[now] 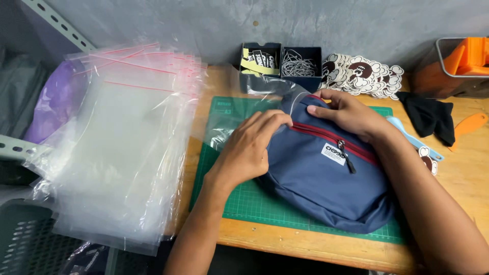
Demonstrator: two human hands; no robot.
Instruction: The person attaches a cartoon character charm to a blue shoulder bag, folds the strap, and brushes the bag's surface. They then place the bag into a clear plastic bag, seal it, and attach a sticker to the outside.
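Observation:
A navy blue waist bag (pixel 326 188) with a dark red zip band and a small white label lies on a green cutting mat (pixel 254 203). My left hand (pixel 249 147) rests on the bag's left end, fingertips pinching near the zip's start. My right hand (pixel 346 114) presses on the bag's top edge. A clear plastic bag (pixel 239 109) lies open at the bag's upper left end, and both hands touch where the two meet.
A thick stack of clear zip bags (pixel 122 142) fills the left side. Behind the mat are two dark boxes (pixel 280 61) with tags and ball chains, a pile of cloud-shaped stickers (pixel 361 74), a black cloth (pixel 430 117), an orange scraper (pixel 466 127) and an orange bin (pixel 458 66).

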